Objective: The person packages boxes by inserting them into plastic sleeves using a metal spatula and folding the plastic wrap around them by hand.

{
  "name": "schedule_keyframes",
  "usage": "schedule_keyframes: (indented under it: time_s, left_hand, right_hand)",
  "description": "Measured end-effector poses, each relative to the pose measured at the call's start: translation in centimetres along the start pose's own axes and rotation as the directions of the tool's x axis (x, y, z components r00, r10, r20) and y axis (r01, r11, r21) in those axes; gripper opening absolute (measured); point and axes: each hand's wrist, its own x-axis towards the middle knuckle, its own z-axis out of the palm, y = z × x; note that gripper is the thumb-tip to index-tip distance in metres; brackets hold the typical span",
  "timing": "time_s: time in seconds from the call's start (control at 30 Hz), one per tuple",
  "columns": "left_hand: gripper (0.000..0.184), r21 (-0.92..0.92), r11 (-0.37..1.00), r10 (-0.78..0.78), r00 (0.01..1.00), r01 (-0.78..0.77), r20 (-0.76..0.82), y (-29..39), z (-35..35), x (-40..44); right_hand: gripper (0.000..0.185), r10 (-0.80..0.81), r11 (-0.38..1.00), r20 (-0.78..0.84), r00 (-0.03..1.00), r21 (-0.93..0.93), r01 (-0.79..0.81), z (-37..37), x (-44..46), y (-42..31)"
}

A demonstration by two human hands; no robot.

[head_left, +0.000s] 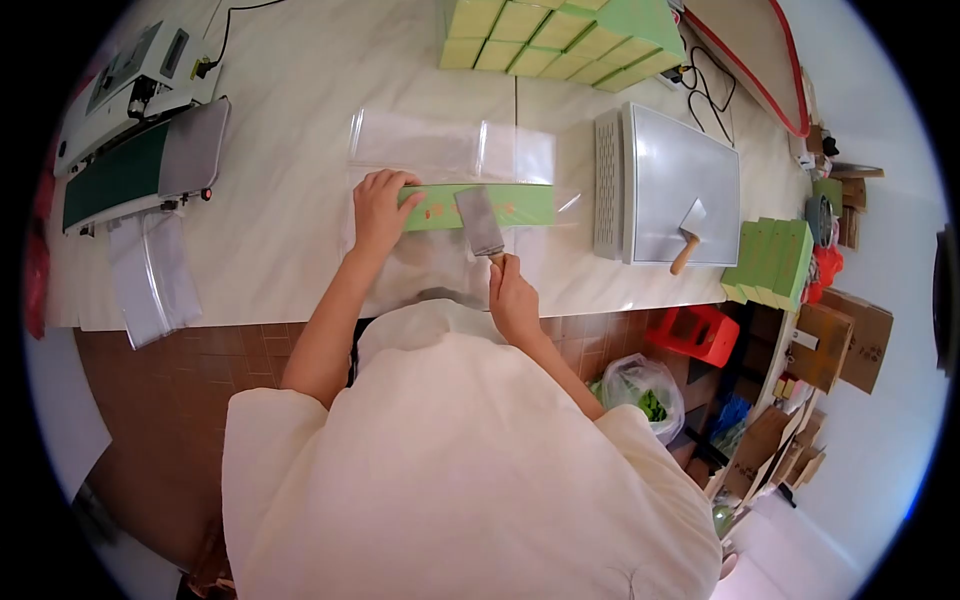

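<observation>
My left hand (378,215) grips the left end of a long green box (533,204), fingers at its far edge and thumb over its near side. Small orange markings show on the box's upper face. In my right hand (514,300) is a scraper (480,219), held by its wooden handle, its wide metal blade over the middle of the box. I cannot tell whether the blade touches the box. Clear plastic film (415,138) lies flat behind the box, and more clear film shows in front of it.
A grey metal box-shaped device (683,165) stands to the right, with a trowel (688,240) on top. Stacked green boxes are at the back (560,45) and far right (780,262). A machine with a green belt (115,180) stands left, clear bags (153,265) beside it.
</observation>
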Motion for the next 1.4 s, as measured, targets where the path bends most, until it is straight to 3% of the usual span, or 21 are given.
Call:
schedule_keyframes:
  time_s: [0.2, 0.4, 1.03, 1.2, 1.33, 1.4]
  left_hand:
    - [0.02, 0.001, 1.0, 0.011, 1.0, -0.011, 0.015, -0.2, 0.1, 0.1]
    - [0.02, 0.043, 0.999, 0.01, 1.0, -0.011, 0.025, -0.1, 0.1, 0.1]
    - [0.021, 0.068, 0.997, -0.035, 0.999, 0.036, -0.009, -0.5, 0.5, -0.6]
    - [0.031, 0.059, 0.996, -0.058, 0.996, 0.063, -0.074, -2.0, 0.9, -1.6]
    - [0.042, -0.004, 0.981, -0.192, 0.96, 0.195, -0.204, -3.4, 0.6, -3.1]
    - [0.05, -0.338, 0.861, -0.472, 0.845, 0.38, -0.251, -4.1, 0.3, -4.2]
  right_hand:
    - [0.02, 0.052, 0.968, -0.039, 0.998, -0.242, -0.06, -0.7, 0.5, 1.3]
    - [0.023, 0.165, 0.94, -0.114, 0.98, -0.282, -0.191, -1.9, 1.3, 2.3]
    - [0.023, 0.187, 0.946, -0.171, 0.967, -0.234, -0.224, -3.6, 2.1, 4.9]
    - [0.026, 0.261, 0.953, -0.136, 0.956, -0.121, -0.277, -4.1, 1.9, 6.2]
    - [0.031, 0.218, 0.964, -0.144, 0.965, -0.122, -0.236, -6.3, 1.2, 5.6]
    - [0.029, 0.139, 0.977, -0.127, 0.982, -0.145, -0.157, -7.1, 1.5, 5.3]
